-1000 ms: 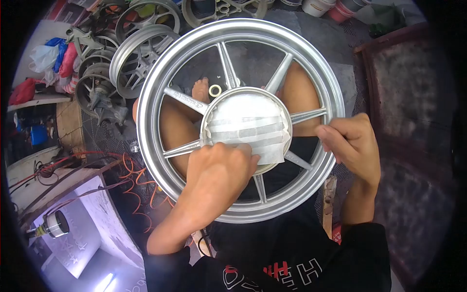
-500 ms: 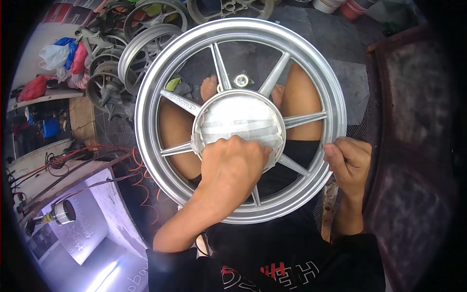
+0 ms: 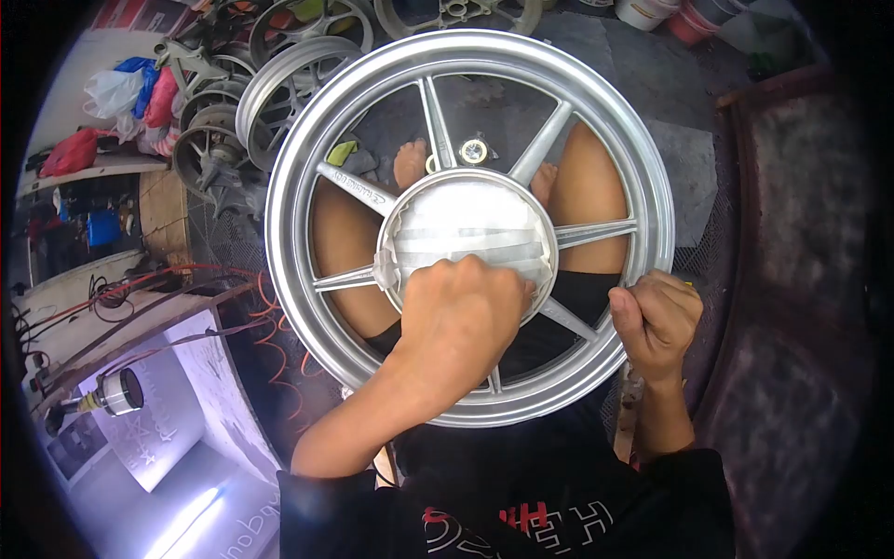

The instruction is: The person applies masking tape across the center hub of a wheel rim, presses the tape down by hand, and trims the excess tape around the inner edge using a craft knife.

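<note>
A silver spoked wheel rim (image 3: 654,219) lies over the person's lap. Strips of pale masking tape (image 3: 466,214) cover its round hub. My left hand (image 3: 463,312) is over the lower part of the hub, fingers curled down against the tape; what its fingertips hold, if anything, is hidden. My right hand (image 3: 657,321) is closed at the right edge of the rim, thumb against the curled fingers. A bit of something yellow shows behind its knuckles, too small to name.
Several other wheels (image 3: 279,93) are stacked at the upper left. Tape rolls (image 3: 474,151) lie on the floor beyond the hub. Orange coiled hose (image 3: 275,349) and a gauge-like part (image 3: 122,391) are at the left. Buckets (image 3: 647,11) stand at the top right, above a dark panel (image 3: 792,186).
My right hand has come lower along the rim's right edge. My left hand has stayed on the hub, its fingers lying further over the lower tape. The view has shifted slightly.
</note>
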Action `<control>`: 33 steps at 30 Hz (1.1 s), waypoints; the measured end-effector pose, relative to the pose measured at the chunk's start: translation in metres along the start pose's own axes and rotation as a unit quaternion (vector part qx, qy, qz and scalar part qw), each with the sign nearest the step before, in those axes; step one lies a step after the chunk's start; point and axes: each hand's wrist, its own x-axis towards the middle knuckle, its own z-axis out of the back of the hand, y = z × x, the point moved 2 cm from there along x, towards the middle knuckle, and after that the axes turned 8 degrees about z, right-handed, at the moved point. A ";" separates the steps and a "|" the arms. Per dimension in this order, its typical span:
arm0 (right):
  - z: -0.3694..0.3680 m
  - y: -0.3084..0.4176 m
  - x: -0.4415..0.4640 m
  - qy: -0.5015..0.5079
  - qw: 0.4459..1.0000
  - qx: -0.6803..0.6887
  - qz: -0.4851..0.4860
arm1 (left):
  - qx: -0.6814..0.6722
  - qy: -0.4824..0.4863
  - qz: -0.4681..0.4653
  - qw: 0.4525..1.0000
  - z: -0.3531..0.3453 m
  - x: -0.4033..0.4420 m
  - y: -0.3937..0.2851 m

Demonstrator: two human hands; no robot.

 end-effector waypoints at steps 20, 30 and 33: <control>-0.005 0.002 -0.003 0.011 0.999 -0.026 -0.015 | 0.027 0.051 -0.037 0.998 -0.001 -0.017 0.012; -0.007 0.001 -0.003 0.012 0.999 -0.037 -0.007 | 0.049 0.073 -0.092 0.992 0.012 -0.013 0.020; -0.008 0.000 -0.004 0.008 0.999 -0.038 -0.007 | 0.034 0.055 -0.099 0.993 0.010 -0.009 0.017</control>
